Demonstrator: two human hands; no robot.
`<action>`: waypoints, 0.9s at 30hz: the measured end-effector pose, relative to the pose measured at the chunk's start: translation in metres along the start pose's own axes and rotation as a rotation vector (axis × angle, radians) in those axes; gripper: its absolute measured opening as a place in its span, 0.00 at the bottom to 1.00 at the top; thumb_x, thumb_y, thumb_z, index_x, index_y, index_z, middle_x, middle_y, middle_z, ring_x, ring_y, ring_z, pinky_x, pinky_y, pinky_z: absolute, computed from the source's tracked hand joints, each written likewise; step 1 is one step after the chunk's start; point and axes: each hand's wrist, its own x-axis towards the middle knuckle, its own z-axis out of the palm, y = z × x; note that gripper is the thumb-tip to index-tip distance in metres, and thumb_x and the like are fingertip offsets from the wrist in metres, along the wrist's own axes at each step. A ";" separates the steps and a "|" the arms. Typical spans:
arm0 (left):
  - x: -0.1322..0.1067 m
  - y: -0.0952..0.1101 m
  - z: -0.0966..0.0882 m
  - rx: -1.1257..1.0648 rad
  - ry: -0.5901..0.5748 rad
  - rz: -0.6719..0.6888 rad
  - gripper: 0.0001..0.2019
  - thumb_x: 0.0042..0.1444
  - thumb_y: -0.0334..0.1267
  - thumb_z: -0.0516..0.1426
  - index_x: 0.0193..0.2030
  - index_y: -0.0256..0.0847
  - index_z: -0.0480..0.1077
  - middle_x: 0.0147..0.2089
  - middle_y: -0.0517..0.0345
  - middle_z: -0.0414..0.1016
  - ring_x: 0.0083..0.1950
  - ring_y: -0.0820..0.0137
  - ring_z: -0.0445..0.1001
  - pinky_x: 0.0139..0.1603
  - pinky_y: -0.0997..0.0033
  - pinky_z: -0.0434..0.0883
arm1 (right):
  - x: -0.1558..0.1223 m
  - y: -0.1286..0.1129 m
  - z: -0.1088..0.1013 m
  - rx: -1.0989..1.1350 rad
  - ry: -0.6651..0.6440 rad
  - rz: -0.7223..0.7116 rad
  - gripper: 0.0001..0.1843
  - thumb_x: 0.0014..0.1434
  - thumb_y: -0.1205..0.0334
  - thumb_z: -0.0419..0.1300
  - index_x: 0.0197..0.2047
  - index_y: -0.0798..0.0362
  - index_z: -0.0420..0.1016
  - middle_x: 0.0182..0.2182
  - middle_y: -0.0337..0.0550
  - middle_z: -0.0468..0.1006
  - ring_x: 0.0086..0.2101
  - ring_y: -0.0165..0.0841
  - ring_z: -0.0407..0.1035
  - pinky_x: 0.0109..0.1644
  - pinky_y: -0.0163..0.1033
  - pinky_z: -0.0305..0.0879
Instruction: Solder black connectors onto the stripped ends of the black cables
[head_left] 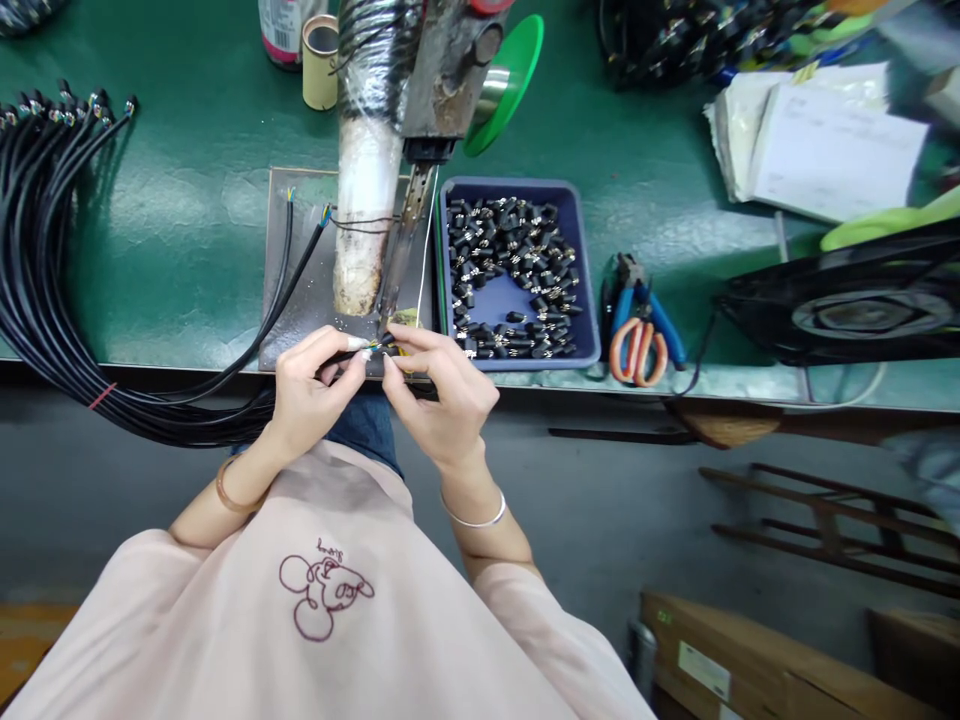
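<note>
My left hand (316, 382) is closed, pinching a black cable near its stripped end, where thin coloured wires (370, 346) show. Against those wires, my right hand (444, 392) pinches a small black connector (387, 340) between thumb and fingers; its far part is hidden by the fingertips. Just above my fingers, the slanted soldering iron (401, 235) points down, and a thin strand of solder wire (429, 255) hangs beside it. Two more cable ends (304, 255) with bared coloured wires lie on the grey plate (315, 300).
A blue tray (592, 300) of small black connectors stands right of the plate. Farther right lie orange-handled scissors (637, 352), blue-handled pliers (664, 325) and a black fan (847, 300). A bundle of black cables (45, 270) fills the left. A green solder spool (517, 90) hangs above.
</note>
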 end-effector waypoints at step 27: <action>-0.013 0.006 -0.011 0.122 -0.030 0.225 0.02 0.61 0.30 0.61 0.38 0.38 0.76 0.31 0.57 0.80 0.32 0.72 0.75 0.37 0.72 0.72 | 0.016 -0.004 -0.025 0.370 -0.353 0.502 0.24 0.67 0.46 0.57 0.23 0.52 0.66 0.15 0.32 0.68 0.16 0.23 0.58 0.21 0.30 0.55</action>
